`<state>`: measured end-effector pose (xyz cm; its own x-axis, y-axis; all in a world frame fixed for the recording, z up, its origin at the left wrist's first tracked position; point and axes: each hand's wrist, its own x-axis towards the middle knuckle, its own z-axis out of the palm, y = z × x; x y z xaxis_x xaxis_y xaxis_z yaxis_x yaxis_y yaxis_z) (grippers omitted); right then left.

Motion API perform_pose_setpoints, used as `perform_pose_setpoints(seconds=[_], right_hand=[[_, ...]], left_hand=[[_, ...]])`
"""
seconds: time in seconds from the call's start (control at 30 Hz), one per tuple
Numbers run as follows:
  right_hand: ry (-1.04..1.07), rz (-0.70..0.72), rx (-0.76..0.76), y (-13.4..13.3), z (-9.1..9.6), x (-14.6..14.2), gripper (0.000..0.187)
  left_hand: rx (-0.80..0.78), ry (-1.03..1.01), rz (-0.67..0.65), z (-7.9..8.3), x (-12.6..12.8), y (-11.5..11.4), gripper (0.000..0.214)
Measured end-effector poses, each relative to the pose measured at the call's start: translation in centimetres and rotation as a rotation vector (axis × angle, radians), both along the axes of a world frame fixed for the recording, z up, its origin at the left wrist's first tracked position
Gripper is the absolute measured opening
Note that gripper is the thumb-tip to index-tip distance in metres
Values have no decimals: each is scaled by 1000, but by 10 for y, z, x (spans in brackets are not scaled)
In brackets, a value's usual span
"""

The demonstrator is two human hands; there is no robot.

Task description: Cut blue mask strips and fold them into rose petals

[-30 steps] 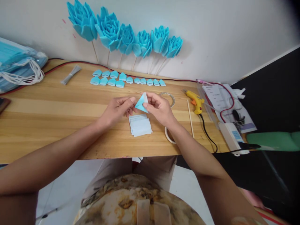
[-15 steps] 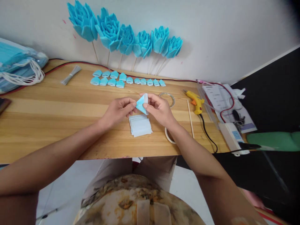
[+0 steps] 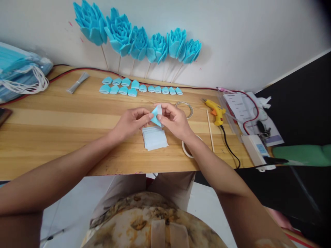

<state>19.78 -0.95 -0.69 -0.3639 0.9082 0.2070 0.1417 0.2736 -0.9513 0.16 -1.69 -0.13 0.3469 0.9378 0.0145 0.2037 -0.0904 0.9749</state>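
Both my hands meet above the middle of the wooden table (image 3: 64, 127), pinching a small folded blue piece (image 3: 156, 115). My left hand (image 3: 131, 122) grips its left edge with thumb and fingertips. My right hand (image 3: 174, 120) pinches its right side and top. Just below them lies a stack of pale blue rectangular sheets (image 3: 154, 137). Farther back, two rows of several folded blue petals (image 3: 134, 88) lie on the table.
Blue fabric flowers on sticks (image 3: 137, 39) lean against the wall. A yellow glue gun (image 3: 216, 112), a thin wooden stick (image 3: 210, 131), tape rings (image 3: 186, 106) and a power strip (image 3: 257, 148) are at the right. Face masks (image 3: 20, 74) are stacked far left.
The blue piece has been folded narrower between my fingers, and my hands have drawn slightly closer together.
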Motion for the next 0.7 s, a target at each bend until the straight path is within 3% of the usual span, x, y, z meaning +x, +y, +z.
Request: perform_pose_setpoints(seconds=[0.4,0.7], right_hand=[[-51,-91,2,0,4,4,33],[-20,43,-55,1,-2,1,44]], left_hand=[[-59,-65,13,-2,1,2,30],[-49,-76,62,0,1,2,30]])
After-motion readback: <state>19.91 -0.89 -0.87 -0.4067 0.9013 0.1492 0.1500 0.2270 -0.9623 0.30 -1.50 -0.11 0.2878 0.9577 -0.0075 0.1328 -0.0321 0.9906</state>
